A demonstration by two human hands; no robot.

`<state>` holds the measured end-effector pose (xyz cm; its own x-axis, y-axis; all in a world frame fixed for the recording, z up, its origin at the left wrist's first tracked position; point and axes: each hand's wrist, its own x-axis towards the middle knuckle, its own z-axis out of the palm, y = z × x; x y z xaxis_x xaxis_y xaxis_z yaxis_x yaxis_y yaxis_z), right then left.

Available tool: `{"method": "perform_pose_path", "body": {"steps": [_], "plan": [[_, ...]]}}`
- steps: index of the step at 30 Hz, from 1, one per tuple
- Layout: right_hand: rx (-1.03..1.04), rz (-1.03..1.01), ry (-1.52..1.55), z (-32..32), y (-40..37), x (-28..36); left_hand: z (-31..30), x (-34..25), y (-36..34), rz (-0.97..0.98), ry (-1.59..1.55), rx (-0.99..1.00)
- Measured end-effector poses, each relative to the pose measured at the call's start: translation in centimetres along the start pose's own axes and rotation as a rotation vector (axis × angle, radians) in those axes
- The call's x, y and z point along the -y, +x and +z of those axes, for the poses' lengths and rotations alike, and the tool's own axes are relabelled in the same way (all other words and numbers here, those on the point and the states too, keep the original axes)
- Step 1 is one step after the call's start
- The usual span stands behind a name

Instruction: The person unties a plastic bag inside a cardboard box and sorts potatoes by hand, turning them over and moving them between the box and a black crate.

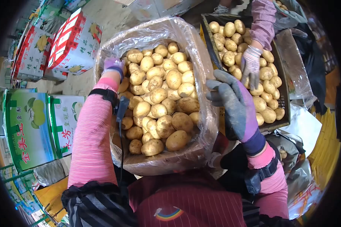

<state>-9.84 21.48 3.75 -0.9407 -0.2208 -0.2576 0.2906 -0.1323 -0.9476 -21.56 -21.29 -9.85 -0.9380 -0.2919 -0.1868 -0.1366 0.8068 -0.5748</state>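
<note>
A cardboard box lined with clear plastic (202, 60) stands before me, filled with potatoes (155, 94). My left hand (113, 65), in a purple glove, is at the box's far left side, against the liner and beside the potatoes; its fingers are mostly hidden. My right hand (235, 104), in a grey-coated purple glove, hovers between the box's right wall and a dark crate (285, 119), its fingers stretched out and nothing in them. That crate holds more potatoes (269, 87). Another person's gloved hand (251, 62) reaches down onto them.
Red-and-white printed cartons (74, 43) stand at the upper left, with green pear cartons (32, 128) below them. A plastic-lined flap (297, 64) and a white sheet (301, 128) lie right of the crate. Yellow material (324, 147) is stacked at the far right.
</note>
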Motion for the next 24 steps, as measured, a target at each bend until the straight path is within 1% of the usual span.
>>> {"method": "perform_pose_path", "body": {"steps": [1, 3, 5, 7, 8, 9, 10, 11, 12, 13, 14, 15, 17, 18, 19, 21, 22, 23, 24], "plan": [[-0.010, -0.011, 0.004, -0.2, -0.2, 0.1, 0.2, 0.4, -0.2, 0.005, 0.003, -0.014], [0.018, -0.071, -0.056, -0.5, -0.7, -0.3, 0.3, 1.4, -2.3, 0.304, 0.149, -0.126], [0.023, -0.113, -0.087, -0.7, -1.0, -0.2, -0.9, 2.6, -4.4, 0.307, 0.102, -0.151], [0.015, -0.131, -0.104, -0.4, -1.4, 0.1, -4.0, 3.0, -8.0, 0.238, -0.023, -0.205], [0.030, -0.138, -0.097, 0.0, -1.5, 0.3, -4.2, 3.2, -9.3, 0.202, -0.106, -0.272], [0.053, -0.098, -0.081, 0.3, -1.7, 0.5, -4.7, 3.3, -10.9, 0.195, -0.371, -0.312], [0.075, -0.057, -0.068, 0.5, -2.0, 0.6, -5.4, 3.3, -12.3, 0.215, -0.804, -0.269], [0.085, -0.064, -0.066, 0.7, -2.0, 0.1, -4.4, 3.0, -13.2, 0.335, -1.162, -0.302], [0.156, -0.089, -0.041, 0.8, -1.9, -1.0, -7.6, 1.6, -16.9, 0.272, -1.525, -0.188], [0.224, -0.110, -0.018, 1.0, -2.2, -1.5, -9.5, 1.3, -19.7, 0.256, -1.722, -0.082], [0.258, -0.126, -0.072, 1.6, -2.9, -0.9, -10.9, 0.9, -22.3, 0.287, -1.750, -0.087], [0.409, -0.079, -0.033, 1.4, -3.3, -0.9, -11.7, 0.8, -24.5, 0.336, -1.711, -0.125], [0.476, -0.392, -0.426, 2.5, -4.7, 0.5, -13.4, 0.2, -28.3, 0.379, -1.783, -0.085], [0.527, -0.474, -0.535, 3.1, -4.9, 0.3, -14.0, -0.1, -29.9, 0.412, -1.840, -0.078], [0.563, -0.499, -0.486, 3.6, -5.6, -0.1, -14.4, -0.4, -31.5, 0.447, -1.897, -0.067], [0.637, -0.424, -0.395, 4.8, -7.3, 0.0, -15.5, -1.1, -34.0, 0.484, -1.883, -0.092], [0.622, -0.470, -0.325, 5.1, -7.9, -0.7, -15.9, -1.0, -35.1, 0.511, -1.861, -0.107], [0.616, -0.486, -0.338, 5.2, -8.6, -0.7, -16.0, -1.0, -35.9, 0.527, -1.864, -0.126], [0.610, -0.405, -0.216, 5.1, -9.4, -0.5, -15.8, -1.2, -36.6, 0.514, -1.822, -0.178]]}}
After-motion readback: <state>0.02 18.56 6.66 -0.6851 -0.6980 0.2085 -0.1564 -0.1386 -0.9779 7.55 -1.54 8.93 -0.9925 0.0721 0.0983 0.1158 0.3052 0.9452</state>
